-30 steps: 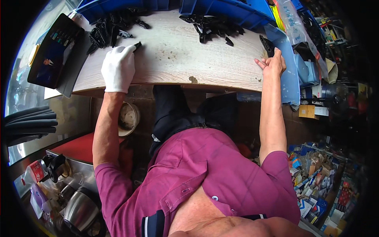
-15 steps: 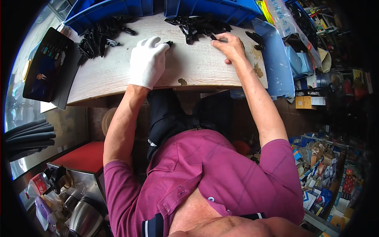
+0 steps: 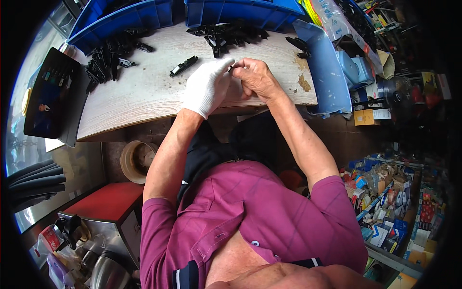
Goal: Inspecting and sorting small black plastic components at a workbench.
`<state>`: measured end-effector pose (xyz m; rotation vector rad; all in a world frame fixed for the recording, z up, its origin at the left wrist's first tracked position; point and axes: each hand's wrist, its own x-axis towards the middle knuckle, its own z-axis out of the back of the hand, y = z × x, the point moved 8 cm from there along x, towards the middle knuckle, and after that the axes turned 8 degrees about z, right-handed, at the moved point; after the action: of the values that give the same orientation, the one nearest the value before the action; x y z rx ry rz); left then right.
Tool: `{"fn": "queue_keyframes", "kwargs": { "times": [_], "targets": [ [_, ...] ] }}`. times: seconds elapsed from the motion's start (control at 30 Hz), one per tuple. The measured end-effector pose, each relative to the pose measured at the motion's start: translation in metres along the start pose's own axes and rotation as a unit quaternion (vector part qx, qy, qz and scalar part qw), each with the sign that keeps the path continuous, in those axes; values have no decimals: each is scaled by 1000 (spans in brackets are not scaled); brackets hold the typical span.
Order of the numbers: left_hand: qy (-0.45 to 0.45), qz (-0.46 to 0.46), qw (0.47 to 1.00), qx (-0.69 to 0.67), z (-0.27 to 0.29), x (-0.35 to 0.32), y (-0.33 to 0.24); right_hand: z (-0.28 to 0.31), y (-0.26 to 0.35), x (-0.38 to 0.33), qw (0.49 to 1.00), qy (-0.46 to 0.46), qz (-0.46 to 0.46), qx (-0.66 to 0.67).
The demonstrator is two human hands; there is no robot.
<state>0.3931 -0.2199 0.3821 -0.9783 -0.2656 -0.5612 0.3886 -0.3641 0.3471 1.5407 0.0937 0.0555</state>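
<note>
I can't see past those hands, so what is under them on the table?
The left hand in a white glove and the bare right hand meet over the pale wooden tabletop. Something small and dark shows between the fingertips; the hands cover the rest.

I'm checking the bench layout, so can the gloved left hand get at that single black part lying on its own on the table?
Probably yes. The single black part lies alone on the bare table just beside the left hand, with nothing between them, though that hand is pressed against the right hand.
</note>
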Motion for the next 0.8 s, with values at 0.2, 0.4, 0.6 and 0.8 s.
{"fn": "queue_keyframes", "kwargs": {
  "times": [0.2, 0.4, 0.6, 0.8],
  "targets": [
    [-19, 27, 999, 18, 11, -5, -4, -9, 8, -9, 999, -22, 5, -47],
    [12, 49, 999, 6, 13, -14, -2, -9, 6, -12, 992, -57, 67, -92],
    [-165, 46, 943, 286, 76, -12, 28, -11, 3, -19, 993, -112, 6, 19],
    [-80, 32, 986, 143, 59, -10, 23, -7, 5, -19, 983, -165, 20, 72]
  ]
}}
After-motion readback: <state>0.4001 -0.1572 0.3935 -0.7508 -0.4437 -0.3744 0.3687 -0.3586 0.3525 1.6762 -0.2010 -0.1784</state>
